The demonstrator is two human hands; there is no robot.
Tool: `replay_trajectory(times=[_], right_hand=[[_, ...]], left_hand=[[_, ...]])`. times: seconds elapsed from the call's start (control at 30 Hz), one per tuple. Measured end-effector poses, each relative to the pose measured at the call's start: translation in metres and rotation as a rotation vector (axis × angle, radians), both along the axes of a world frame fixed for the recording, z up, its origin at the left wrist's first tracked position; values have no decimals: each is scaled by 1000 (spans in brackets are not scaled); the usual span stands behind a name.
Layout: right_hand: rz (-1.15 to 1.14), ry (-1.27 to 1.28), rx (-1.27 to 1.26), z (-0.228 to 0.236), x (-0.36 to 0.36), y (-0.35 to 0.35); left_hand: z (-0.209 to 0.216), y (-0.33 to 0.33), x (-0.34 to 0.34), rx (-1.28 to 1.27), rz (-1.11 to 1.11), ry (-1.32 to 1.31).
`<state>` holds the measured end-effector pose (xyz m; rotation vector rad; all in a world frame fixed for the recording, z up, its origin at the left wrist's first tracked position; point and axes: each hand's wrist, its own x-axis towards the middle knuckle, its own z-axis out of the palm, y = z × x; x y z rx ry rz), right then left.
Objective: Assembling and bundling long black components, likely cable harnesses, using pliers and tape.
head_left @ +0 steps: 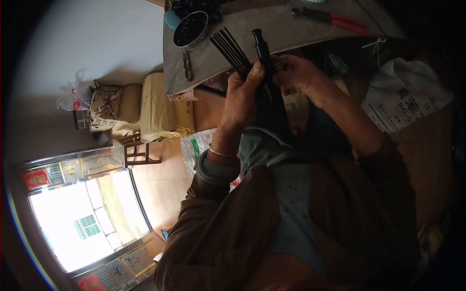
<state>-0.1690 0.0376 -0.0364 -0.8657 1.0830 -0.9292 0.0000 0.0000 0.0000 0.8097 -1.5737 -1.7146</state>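
Left hand [241, 99] clamped around a folded black umbrella [268, 82] held upright over the lap, just below the grey worktop [291, 29], right hand [301, 75] pinching its thin metal ribs [230, 46], red-handled pliers [335, 18] lying well apart.

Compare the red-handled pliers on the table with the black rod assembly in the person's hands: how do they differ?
The red-handled pliers lie flat and untouched on the grey table; the black rod assembly is gripped by the left hand and right hand. The pliers have bright red handles; the assembly is all black. The pliers sit at the far edge; the assembly is close to the body. Both are long and slender.
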Motion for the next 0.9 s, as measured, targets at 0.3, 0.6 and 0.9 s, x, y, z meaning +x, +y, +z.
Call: replay_trajectory(times=[0.3, 0.6, 0.9], right_hand=[[-150, -193, -194, 22, 10, 3], [-44, -300, -226, 6, 3, -3], [-374, 285, -475, -4, 13, -9]], left_hand=[[-2, 8, -10, 1, 92, -37], [1, 10, -13, 31, -4, 82], [-16, 1, -30, -13, 357, 71]])
